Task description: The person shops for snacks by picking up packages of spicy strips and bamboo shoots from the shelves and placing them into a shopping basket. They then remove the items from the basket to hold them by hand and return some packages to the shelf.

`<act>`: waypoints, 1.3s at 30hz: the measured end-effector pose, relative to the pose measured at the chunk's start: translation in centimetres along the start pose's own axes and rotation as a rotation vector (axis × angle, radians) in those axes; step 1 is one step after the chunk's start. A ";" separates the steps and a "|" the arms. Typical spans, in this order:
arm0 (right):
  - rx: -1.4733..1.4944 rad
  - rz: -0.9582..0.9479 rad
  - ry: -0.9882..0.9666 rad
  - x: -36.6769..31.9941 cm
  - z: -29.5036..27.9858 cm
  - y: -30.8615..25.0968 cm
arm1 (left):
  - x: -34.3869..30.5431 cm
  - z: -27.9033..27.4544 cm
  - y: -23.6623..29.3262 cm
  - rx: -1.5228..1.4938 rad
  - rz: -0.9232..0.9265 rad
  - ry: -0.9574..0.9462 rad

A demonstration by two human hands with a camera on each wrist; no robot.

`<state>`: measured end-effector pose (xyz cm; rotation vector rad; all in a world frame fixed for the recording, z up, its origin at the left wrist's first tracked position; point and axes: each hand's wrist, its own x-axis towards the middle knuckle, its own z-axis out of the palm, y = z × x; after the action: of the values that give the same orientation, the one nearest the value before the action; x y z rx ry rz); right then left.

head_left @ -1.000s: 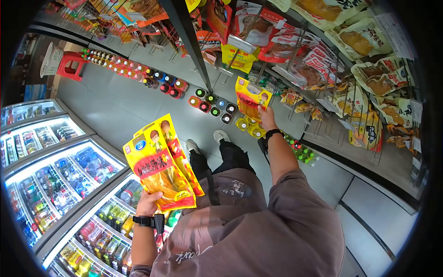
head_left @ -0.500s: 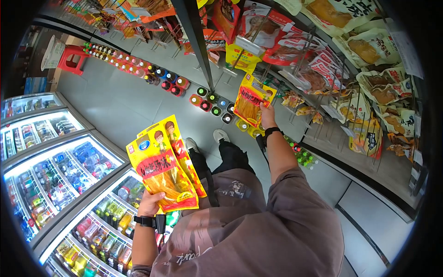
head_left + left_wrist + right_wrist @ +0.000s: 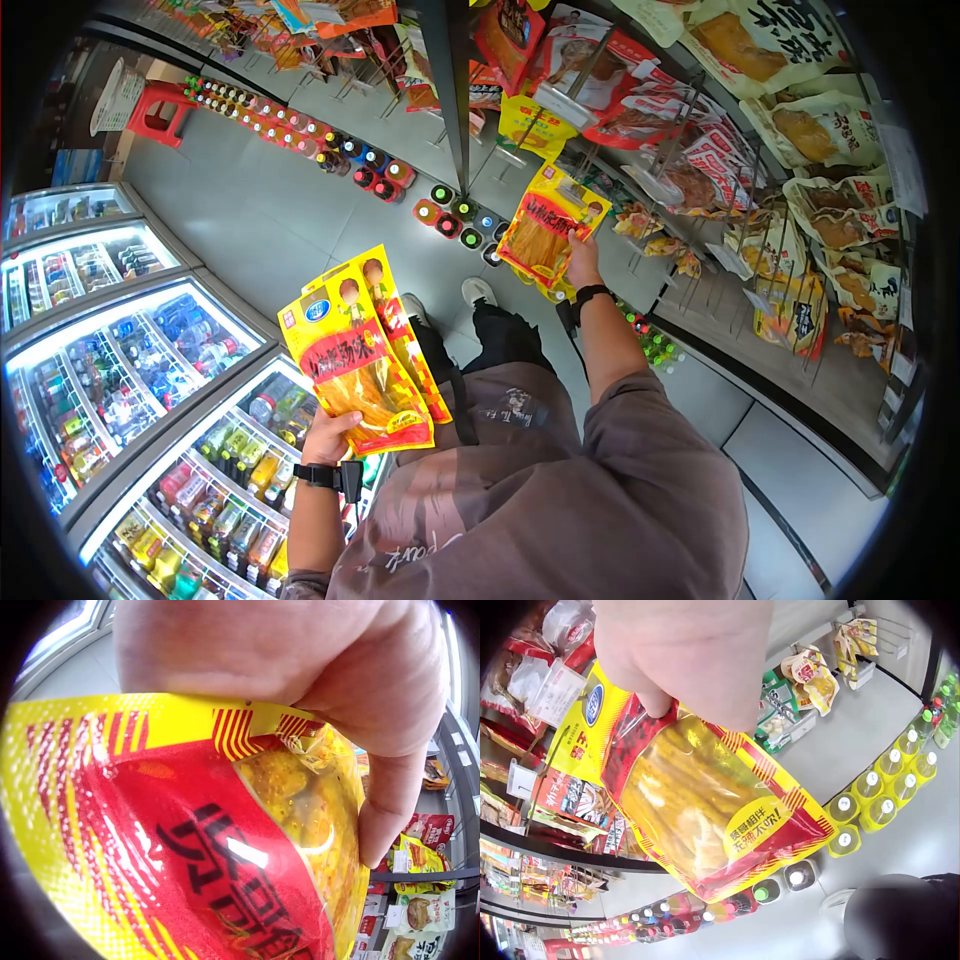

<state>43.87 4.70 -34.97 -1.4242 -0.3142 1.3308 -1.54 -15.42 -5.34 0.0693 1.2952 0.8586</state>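
In the head view my left hand [image 3: 330, 436] grips yellow-and-red snack packets [image 3: 362, 385] by their lower left edge, one overlapping another, fronts up. In the left wrist view the thumb and a finger close on the edge of a printed packet [image 3: 217, 847], its clear window showing yellow food. My right hand [image 3: 582, 262] pinches a similar snack packet [image 3: 541, 232] at its right edge, beside the hanging rack. The right wrist view shows that packet's window [image 3: 697, 795] full of long yellow strips, with the thumb pressed on its front.
Hanging bags [image 3: 690, 130] crowd the rack on the right, on metal hooks. Rows of drink bottles [image 3: 300, 135] line the floor along its base. Lit drink coolers [image 3: 140, 370] stand to the left. A red stool [image 3: 160, 110] is at the far end.
The right hand has drawn its packet slightly down, turning its front more toward the camera. The left hand and its packets have shifted slightly right.
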 end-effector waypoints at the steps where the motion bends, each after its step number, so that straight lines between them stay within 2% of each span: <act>1: 0.015 -0.013 0.001 0.3 0.0 0.0 | 0.1 0.0 0.1 -0.003 -0.001 0.002; 5: -0.060 -0.046 0.048 3.3 0.4 -0.3 | 0.4 -0.4 -0.2 0.059 0.030 0.012; 7: 0.049 -0.113 0.099 5.2 1.0 -0.7 | 0.4 -0.9 -0.5 0.056 0.039 0.022; 8: -0.036 -0.086 0.172 5.3 1.8 -1.9 | 0.3 -1.1 -0.6 0.061 0.041 0.030; 9: -0.037 -0.084 0.164 5.6 2.6 -2.7 | 0.3 -1.2 -0.7 0.066 0.047 0.038; 11: 0.067 -0.039 0.222 7.4 3.1 -3.7 | -0.1 -0.7 -0.6 0.001 0.040 0.065; 12: -0.062 -0.091 0.252 9.8 2.0 -2.5 | -0.4 -0.4 -0.4 0.007 0.043 0.068; 13: -0.062 -0.094 0.242 10.8 2.1 -3.0 | -0.7 0.0 -0.2 0.013 0.048 0.070; 15: -0.097 0.011 0.349 12.5 2.3 -3.3 | -1.1 0.5 -0.3 0.015 0.056 0.095; 16: -0.066 0.083 0.313 12.2 2.7 -4.3 | -1.2 0.3 -0.4 0.006 0.050 0.097; 20: 0.085 0.143 0.253 11.2 2.8 -4.8 | -1.5 -0.1 -1.0 0.015 0.058 0.110; 22: -0.119 0.306 0.527 10.4 2.5 -4.3 | -1.4 -0.2 -1.1 0.027 0.046 0.101; 23: -0.112 0.303 0.530 9.7 2.3 -3.9 | -1.2 0.0 -0.8 0.032 0.047 0.095; 26: -0.151 0.396 0.446 5.1 1.5 -1.7 | -0.9 0.7 0.2 0.027 0.049 0.012; 29: -0.209 0.490 -0.200 -1.0 1.1 0.6 | 0.1 1.2 1.2 0.073 0.048 -0.055; 31: -0.349 0.467 -0.483 -8.3 6.1 -3.7 | 0.8 2.8 2.1 0.085 0.052 -0.099; 33: -0.246 0.560 -0.762 -12.7 9.3 -5.5 | 1.9 4.7 2.9 0.199 0.069 -0.143; 35: -0.071 0.635 -0.952 -17.4 12.3 -7.9 | 2.7 6.1 3.6 0.231 0.057 -0.243; 39: 0.069 0.454 -0.955 -22.4 15.3 -9.2 | 4.1 8.3 4.0 0.286 0.037 -0.355</act>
<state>28.04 -1.61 -11.89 -0.7222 -0.5714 2.3287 3.59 -6.83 -4.01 0.4538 1.0737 0.6513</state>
